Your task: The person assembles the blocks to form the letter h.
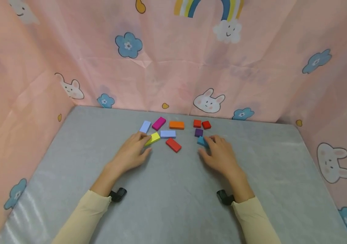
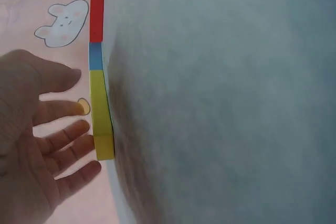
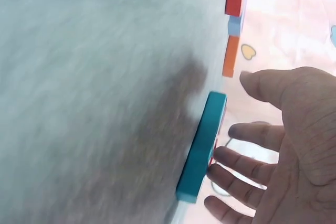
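Observation:
My left hand (image 1: 130, 152) is over the left end of a yellow block (image 1: 153, 139), its fingers spread and loosely bent. In the left wrist view, that yellow block (image 2: 102, 108) lies just past the fingertips, thumb apart from it. My right hand (image 1: 220, 154) reaches over a blue block (image 1: 202, 141), covering its right part in the head view. The right wrist view shows this long teal-blue block (image 3: 202, 148) lying flat beside the spread fingers, the thumb away from it. Neither hand grips anything. A red block (image 1: 173, 145) lies between the hands.
Behind lie two light-blue blocks (image 1: 168, 134), a magenta block (image 1: 159, 123) and an orange block (image 1: 177, 125). Two small red blocks (image 1: 197, 123) and a purple block (image 1: 199, 132) sit beyond the right hand. The grey cloth-covered table (image 1: 173, 196) meets a pink patterned curtain (image 1: 161, 78).

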Demonstrator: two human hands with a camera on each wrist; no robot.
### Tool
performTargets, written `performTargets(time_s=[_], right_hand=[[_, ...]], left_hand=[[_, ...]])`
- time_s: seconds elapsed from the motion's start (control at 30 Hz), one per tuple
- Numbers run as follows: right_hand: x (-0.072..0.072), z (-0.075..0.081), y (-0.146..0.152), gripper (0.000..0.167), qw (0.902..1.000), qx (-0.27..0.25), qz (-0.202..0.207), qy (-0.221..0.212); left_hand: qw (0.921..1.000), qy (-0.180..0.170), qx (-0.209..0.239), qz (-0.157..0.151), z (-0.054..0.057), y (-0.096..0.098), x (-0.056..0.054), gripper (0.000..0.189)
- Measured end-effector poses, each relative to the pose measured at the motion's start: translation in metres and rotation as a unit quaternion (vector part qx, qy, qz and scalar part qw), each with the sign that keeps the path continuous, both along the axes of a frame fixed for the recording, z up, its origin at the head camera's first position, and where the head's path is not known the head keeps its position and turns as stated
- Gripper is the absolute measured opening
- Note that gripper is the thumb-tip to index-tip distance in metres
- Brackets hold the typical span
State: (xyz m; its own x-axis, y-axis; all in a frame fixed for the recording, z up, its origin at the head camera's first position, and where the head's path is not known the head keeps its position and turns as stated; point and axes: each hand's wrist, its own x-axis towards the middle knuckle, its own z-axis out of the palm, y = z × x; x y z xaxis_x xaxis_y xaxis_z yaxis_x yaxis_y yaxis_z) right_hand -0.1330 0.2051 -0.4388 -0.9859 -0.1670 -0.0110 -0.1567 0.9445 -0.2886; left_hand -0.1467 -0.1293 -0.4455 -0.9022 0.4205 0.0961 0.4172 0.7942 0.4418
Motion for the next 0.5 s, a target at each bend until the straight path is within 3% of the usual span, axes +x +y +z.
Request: performTargets(time_s=[0.5], right_hand=[[-0.003,-0.002,-0.019,0.058,0.9992,0.001,-0.038,-0.014]], left_hand=[[0.9996,0.003,-0.028,0.005,-0.002,0.009,-0.006,0.043]])
